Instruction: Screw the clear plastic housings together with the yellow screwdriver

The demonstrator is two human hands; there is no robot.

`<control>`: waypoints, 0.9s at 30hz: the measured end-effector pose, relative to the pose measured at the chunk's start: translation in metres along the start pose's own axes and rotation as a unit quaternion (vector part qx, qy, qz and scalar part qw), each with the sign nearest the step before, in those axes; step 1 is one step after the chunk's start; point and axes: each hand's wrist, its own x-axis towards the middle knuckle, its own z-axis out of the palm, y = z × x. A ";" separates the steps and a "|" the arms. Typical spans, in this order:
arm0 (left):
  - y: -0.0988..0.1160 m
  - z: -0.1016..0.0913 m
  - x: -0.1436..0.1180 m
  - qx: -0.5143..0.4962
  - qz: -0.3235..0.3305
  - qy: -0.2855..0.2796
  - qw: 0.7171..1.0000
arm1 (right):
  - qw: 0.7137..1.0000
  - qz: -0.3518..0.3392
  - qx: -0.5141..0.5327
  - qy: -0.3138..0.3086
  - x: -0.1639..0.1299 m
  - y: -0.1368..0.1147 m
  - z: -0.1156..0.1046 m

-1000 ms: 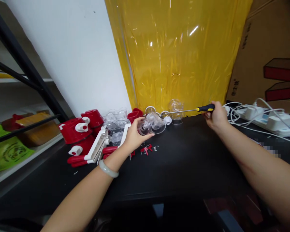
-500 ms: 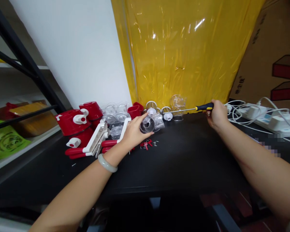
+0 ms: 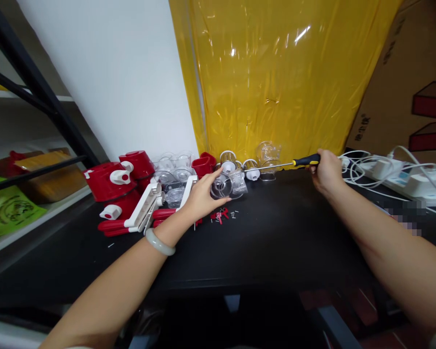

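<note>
My left hand (image 3: 202,198) is closed around a clear plastic part (image 3: 239,182) with a round cup end, thumb below and fingers above. In my right hand (image 3: 327,173) is a screwdriver (image 3: 305,160) with a black and yellow handle. Its long shaft points left, level, towards the clear part; whether the tip touches it I cannot tell. Just behind are white-ended metal grater drums (image 3: 227,159). Small red pieces (image 3: 220,214) and thin metal pins (image 3: 233,214) lie on the black table (image 3: 276,242) below the left hand.
Red housings with white knobs (image 3: 109,186) and white arms with red handles (image 3: 145,208) stand at the left. Clear parts (image 3: 174,167) sit by the wall. White cables and power strips (image 3: 417,179) lie at the right, before a cardboard box (image 3: 392,92).
The hands, clear part and screwdriver stay almost where they were. The view has shifted very slightly.
</note>
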 end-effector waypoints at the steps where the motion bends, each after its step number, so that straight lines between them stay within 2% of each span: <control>1: 0.000 0.000 0.000 0.000 0.003 -0.004 1.000 | 1.000 0.004 0.000 -0.003 -0.001 0.000 0.001; 6: -0.003 -0.001 0.002 0.009 0.008 -0.016 1.000 | 0.999 0.035 0.006 -0.030 -0.006 0.000 0.005; 14: -0.013 0.000 0.008 -0.006 -0.016 -0.029 0.999 | 0.986 0.135 0.061 -0.074 -0.012 0.008 0.008; 21: -0.019 0.003 0.013 -0.033 -0.082 0.006 0.996 | 0.985 0.141 0.049 -0.085 -0.016 0.017 0.005; 27: -0.024 0.002 0.011 -0.011 -0.062 0.014 0.998 | 0.984 0.146 -0.010 -0.105 -0.020 0.017 0.003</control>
